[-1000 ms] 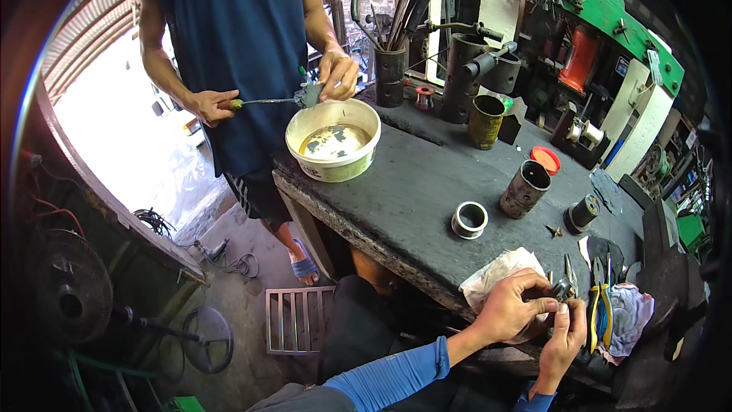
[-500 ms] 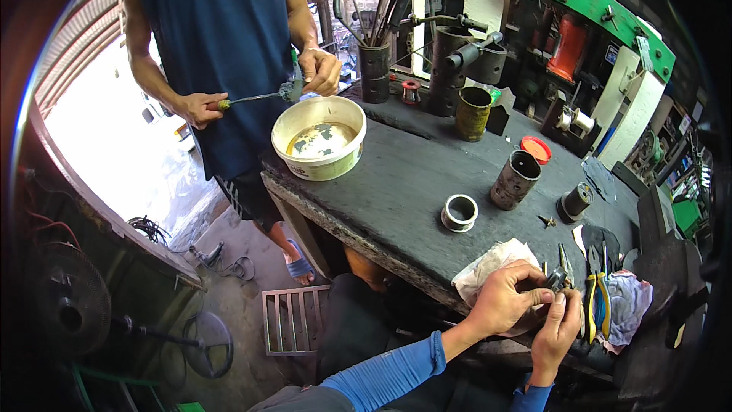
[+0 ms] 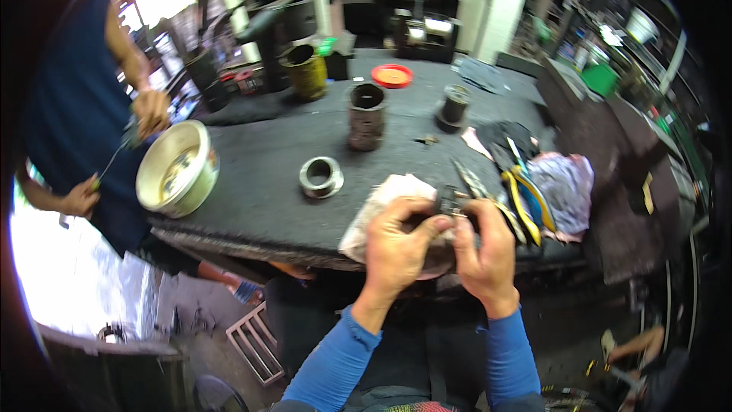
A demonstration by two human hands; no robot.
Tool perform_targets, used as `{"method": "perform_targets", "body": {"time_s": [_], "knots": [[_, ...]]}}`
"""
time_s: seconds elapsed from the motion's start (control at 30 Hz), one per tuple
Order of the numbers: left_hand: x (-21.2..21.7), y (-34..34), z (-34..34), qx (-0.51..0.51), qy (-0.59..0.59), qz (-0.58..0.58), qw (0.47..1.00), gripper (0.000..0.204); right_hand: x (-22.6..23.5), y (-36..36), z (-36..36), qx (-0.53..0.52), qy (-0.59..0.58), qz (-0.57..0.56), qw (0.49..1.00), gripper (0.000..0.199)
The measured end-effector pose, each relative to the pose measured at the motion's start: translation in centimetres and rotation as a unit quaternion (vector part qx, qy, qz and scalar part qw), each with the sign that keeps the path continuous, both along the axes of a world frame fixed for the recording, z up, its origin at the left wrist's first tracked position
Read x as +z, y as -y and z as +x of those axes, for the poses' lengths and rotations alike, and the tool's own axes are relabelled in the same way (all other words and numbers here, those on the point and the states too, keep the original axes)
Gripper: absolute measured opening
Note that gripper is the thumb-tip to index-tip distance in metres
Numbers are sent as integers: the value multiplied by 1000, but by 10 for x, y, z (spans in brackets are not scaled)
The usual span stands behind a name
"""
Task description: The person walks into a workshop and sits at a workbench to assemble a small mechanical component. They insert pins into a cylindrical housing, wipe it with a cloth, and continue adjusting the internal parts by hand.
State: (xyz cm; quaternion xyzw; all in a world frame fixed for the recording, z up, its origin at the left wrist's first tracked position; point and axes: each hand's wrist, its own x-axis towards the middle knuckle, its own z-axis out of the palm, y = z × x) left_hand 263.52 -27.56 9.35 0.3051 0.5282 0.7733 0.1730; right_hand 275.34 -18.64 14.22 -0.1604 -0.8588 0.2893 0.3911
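Pinching a small dark metal part (image 3: 450, 202) between both hands, left hand (image 3: 396, 248) and right hand (image 3: 484, 252) closed tight, we steady it above the white rag (image 3: 381, 198) at the desk (image 3: 259, 183) edge.

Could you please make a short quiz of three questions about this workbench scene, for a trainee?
1. True or false: both hands, left hand and right hand, hold one small dark part.
2. What lies under the hands? A) white rag B) red lid C) metal ring
3. Fill in: the other person works at a round metal ____.

Key: 1 true; 2 A; 3 bowl.
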Motion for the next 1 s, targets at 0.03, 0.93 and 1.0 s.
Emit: {"method": "perform_targets", "body": {"time_s": [0.03,0.93,1.0], "knots": [[4,3,0,-13,21,17,1000,21,-4,-2,-3,11,-16,22,1000,15],[16,0,6,-57,62,25,996,21,-2,0,2,-8,5,-148,989,29],[14,0,4,-57,67,33,996,21,0,2,2,-6,-24,-127,992,26]]}}
